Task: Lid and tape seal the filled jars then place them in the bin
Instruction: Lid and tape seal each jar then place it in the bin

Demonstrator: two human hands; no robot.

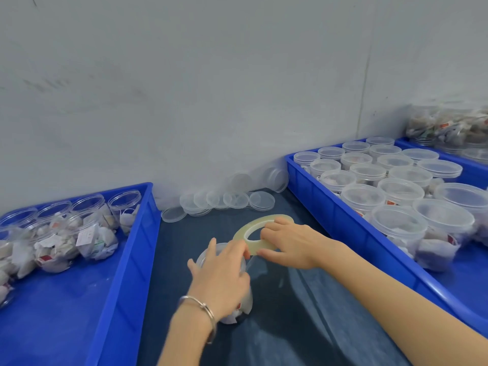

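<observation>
At far left a blue bin [126, 249] is holding open, unlidded jars [87, 220] stuffed with small paper-wrapped packets. Just right of it, on the dark table surface [290, 326], the left hand [221, 281], wearing a metal bracelet [203, 310], is curling from above over the lidded jar [237, 307] being sealed, with fingers spreading round the lid rim and thumb side reaching toward the tape. The jar is standing between the two bins, near the table's centre. Beside it the right hand [287, 244] is gripping the roll of clear tape [257, 233], fingers passing over its edge, and a short run of tape appears to be stretching from the roll down toward the lid; the exact attachment point is too blurred to tell. The two hands are working close together, almost touching. Behind them loose clear lids [224, 200] are lying in an overlapping row against the wall. At right a second blue bin [330, 204] is filling with lidded jars [401, 191].

The jar is judged light, thin-walled and smooth, likely flexing under a hard squeeze and sliding on the slick table covering; holding it from the top at the lid rim is steadying it best. The tape is sticky and prone to folding on itself.

The table covering is dark, glossy and creased; a plain grey wall [184, 88] is closing the workspace.
</observation>
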